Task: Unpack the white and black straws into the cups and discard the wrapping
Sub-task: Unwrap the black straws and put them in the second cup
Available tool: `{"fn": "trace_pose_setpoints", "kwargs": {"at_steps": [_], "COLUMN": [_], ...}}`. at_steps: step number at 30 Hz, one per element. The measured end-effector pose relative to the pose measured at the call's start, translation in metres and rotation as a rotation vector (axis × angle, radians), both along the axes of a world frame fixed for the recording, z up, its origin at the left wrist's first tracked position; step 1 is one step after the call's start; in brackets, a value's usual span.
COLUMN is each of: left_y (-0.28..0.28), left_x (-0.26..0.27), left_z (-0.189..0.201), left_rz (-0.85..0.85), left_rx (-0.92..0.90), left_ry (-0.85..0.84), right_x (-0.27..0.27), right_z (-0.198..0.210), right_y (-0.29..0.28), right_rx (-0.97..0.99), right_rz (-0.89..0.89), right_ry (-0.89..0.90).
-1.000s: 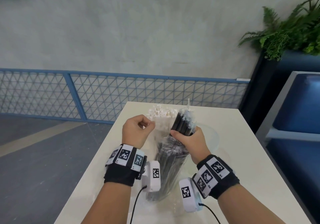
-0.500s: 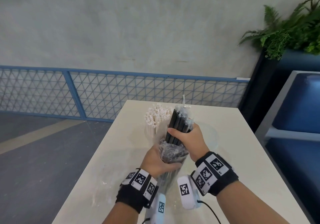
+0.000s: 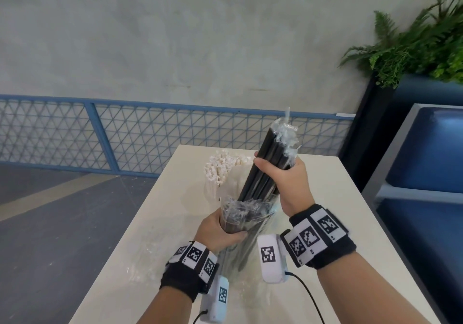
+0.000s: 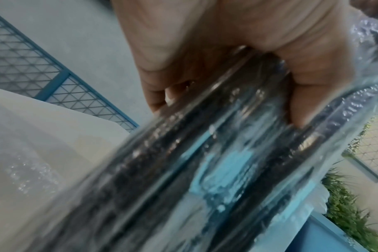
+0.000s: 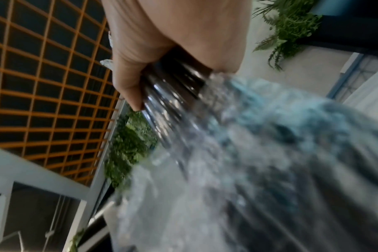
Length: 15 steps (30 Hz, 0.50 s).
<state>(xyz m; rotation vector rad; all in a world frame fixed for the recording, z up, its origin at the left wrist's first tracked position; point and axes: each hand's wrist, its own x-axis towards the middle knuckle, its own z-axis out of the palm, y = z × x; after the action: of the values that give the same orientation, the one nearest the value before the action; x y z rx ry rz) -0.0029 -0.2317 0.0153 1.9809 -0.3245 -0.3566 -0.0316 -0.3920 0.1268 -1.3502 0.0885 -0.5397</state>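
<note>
My right hand (image 3: 280, 171) grips the upper part of a bundle of black straws (image 3: 260, 173), held upright and tilted above the table. My left hand (image 3: 220, 231) grips the clear plastic wrapping (image 3: 240, 213) bunched around the bundle's lower half. A scrap of wrapping still clings to the bundle's top end (image 3: 288, 136). The left wrist view shows my fingers (image 4: 300, 95) curled round the wrapped black straws (image 4: 183, 153). In the right wrist view, my thumb (image 5: 127, 85) presses on the bare straws (image 5: 173, 81). White straws (image 3: 220, 171) stand in a clear cup behind the bundle.
The beige table (image 3: 350, 223) carries a loose clear wrapping (image 3: 145, 258) at its left near side. A blue mesh fence (image 3: 150, 133) runs behind the table. A potted fern (image 3: 413, 45) and a blue seat (image 3: 431, 163) stand to the right.
My left hand left the white straws, came down and took hold of the wrapping at the bundle's lower part. My right hand has raised the black straws, drawing them up out of the wrapping.
</note>
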Motion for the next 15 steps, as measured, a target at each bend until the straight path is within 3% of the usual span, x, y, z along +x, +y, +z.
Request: {"fn": "trace_pose_setpoints", "kwargs": {"at_steps": [5, 10, 13, 15], "left_y": [0.004, 0.005, 0.005, 0.005], "left_x": [0.003, 0.009, 0.010, 0.010], "left_z": [0.001, 0.007, 0.013, 0.016], "left_rz": [0.012, -0.082, -0.145, -0.166], "left_rx": [-0.021, 0.020, 0.044, 0.060], "left_ry": [0.019, 0.045, 0.070, 0.075], "right_x": [-0.006, -0.009, -0.006, -0.003], "right_z": [-0.004, -0.007, -0.001, -0.001], "right_y": [-0.006, -0.019, -0.018, -0.015], "right_rx": [-0.104, -0.130, -0.134, -0.122], "right_rz": [0.263, 0.574, 0.619, 0.530], "right_ry": [0.013, 0.072, 0.089, 0.095]}}
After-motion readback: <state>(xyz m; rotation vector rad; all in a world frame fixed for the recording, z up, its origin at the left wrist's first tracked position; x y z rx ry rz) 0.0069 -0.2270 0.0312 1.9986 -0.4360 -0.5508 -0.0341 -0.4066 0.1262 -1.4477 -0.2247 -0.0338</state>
